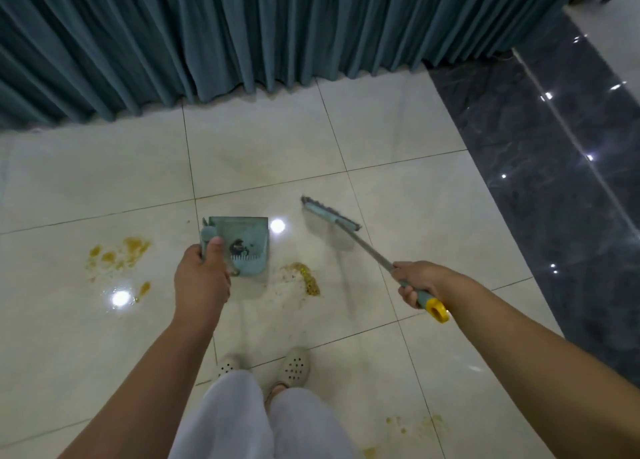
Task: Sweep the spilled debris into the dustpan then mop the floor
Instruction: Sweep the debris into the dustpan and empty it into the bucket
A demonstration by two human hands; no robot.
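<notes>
Debris on glossy cream tile — left hand clasps dustpan, right hand grips broom.

From where I'm watching, the cream floor tiles are super glossy, throwing back hard white light spots, with thin dark grout lines. Over at 2 o'clock the dark grey marble-look strip is just as polished and veined. The teal pleated curtain at 12 o'clock is matt heavy cloth, soft folds, no shine. The pale teal dustpan looks like smooth plastic, a bit scuffed and grimy inside. The broom has a teal plastic head, a dull metal shaft and a yellow plastic end cap. The yellowish spilled debris reads grainy and rough. White trousers are matt cloth, and the perforated cream clogs look rubbery.
</notes>
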